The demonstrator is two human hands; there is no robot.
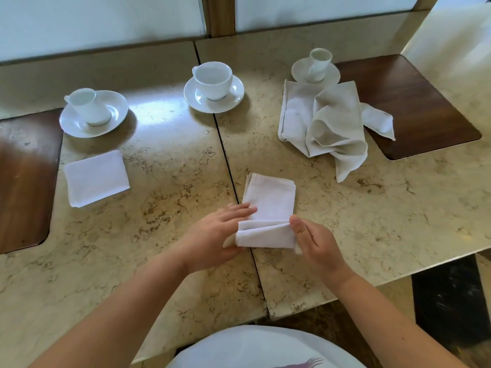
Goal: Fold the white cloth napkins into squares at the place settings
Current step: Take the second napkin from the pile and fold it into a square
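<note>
A white napkin (269, 200) lies as a narrow strip on the marble table, near the seam between two slabs. Its near end is lifted and curled over toward the far end. My left hand (212, 235) grips the lifted end at its left corner, fingers lying on the strip. My right hand (316, 243) pinches the right corner with the thumb on top. A square-folded white napkin (96, 177) rests flat at the left setting. A crumpled pile of unfolded napkins (329, 120) lies at the right setting.
Three white cups on saucers stand along the far side: left (93, 112), middle (214, 87), right (316, 66). Dark wood inlays sit at the table's left (24, 181) and right (414, 102). The near table edge (372, 285) runs close below my right wrist.
</note>
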